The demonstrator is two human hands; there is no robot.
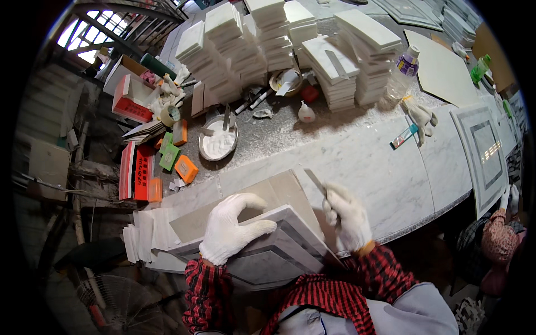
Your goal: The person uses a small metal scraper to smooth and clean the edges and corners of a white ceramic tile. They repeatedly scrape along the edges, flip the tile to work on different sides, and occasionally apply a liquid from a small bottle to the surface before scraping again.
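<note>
My left hand (229,229), in a white knit glove, grips the upper edge of a marble panel (254,262) between thumb and fingers. The panel is tilted toward me and has dark grey inlaid bands on its face. Behind it, a plain beige board or panel back (279,190) leans over the table. My right hand (349,218), also gloved, is closed round a narrow flat metal blade (314,180) that points up and to the left, just right of the panel. The blade's lower end is hidden in my fingers.
A metal bowl of white powder (219,146) with scrapers in it stands left of centre, near small orange and green boxes (186,168). Tall stacks of white tiles (329,72) fill the back. A clear bottle (403,70) and loose gloves (421,117) lie right; another person (499,237) sits far right.
</note>
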